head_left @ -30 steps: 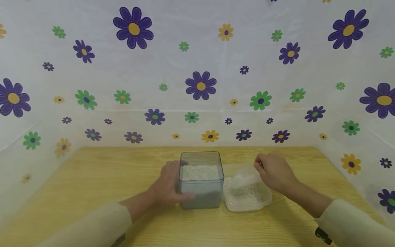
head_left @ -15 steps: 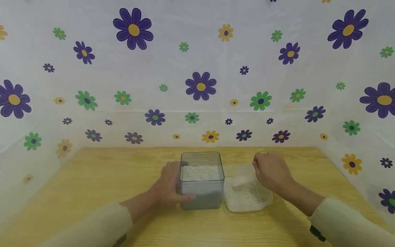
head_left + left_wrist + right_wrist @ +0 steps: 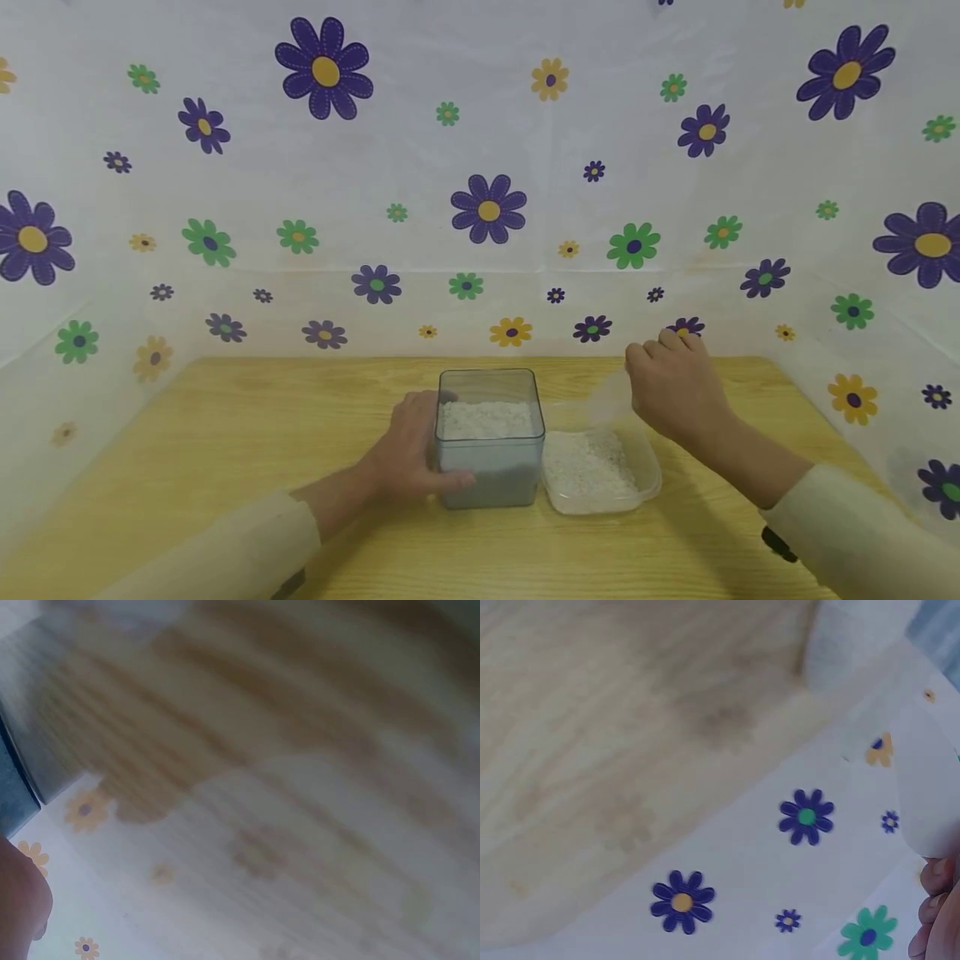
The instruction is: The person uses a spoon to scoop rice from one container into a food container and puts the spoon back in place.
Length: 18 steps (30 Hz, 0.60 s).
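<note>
A tall grey see-through square container (image 3: 491, 475), filled partway with white rice-like grains (image 3: 486, 419), stands upright on the table. My left hand (image 3: 408, 450) grips its left side, thumb across the front and fingers round the back. To its right, touching or nearly so, is a low clear plastic tub (image 3: 600, 504) holding more of the grains. Above the tub's back right, my right hand (image 3: 678, 387) holds a translucent plastic scoop (image 3: 611, 396). Fingers curl round the scoop's end in the right wrist view, where the scoop (image 3: 930, 802) looks pale; its contents cannot be made out.
The wood-grain table (image 3: 300, 408) is bounded at the back and sides by a white flower-print sheet (image 3: 420, 150). The right hand is near the sheet's back fold. Both wrists wear pale sleeves (image 3: 247, 542).
My right hand has lifted the scoop up out of the grains in the tub, after dipping there. The left hand and the grey container have stayed put.
</note>
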Motion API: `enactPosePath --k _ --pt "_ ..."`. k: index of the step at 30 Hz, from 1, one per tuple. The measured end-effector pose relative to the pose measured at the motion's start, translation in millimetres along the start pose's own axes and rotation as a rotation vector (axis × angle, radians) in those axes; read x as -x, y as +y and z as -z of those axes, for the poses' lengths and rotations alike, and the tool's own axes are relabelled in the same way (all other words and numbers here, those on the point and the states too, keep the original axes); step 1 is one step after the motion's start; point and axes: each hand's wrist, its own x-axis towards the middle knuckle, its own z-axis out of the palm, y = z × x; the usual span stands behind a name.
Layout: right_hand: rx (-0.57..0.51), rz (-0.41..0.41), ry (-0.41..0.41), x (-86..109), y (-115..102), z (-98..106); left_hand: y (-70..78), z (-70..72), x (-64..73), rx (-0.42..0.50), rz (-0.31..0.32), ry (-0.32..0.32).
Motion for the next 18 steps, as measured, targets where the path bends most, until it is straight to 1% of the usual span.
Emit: enactPosePath --k 4,8,11,13,15,18 --pt "-0.008 -0.024 0.087 -18.5 0.8 12.7 -0.8 -1.0 -1.0 -0.011 -0.004 0.0" --pt "-0.05 -0.06 0.117 -37.3 -4.4 25.7 -0.9 -1.1 -1.3 -0.02 -0.006 0.004" --pt "-0.093 -0.05 0.119 -50.5 -13.8 34.1 -0.8 -0.6 -1.1 -0.026 -0.011 0.012" --pt "-0.104 -0.024 0.123 -57.9 -21.6 38.0 -0.6 -0.4 -1.2 -0.027 -0.018 0.016" --pt "-0.101 0.024 0.139 -63.6 -29.3 39.8 -0.1 -0.3 -1.3 -0.023 -0.022 0.019" --pt "-0.095 0.14 0.19 -68.2 -39.0 37.6 -0.7 -1.7 -1.3 -0.023 -0.027 0.022"
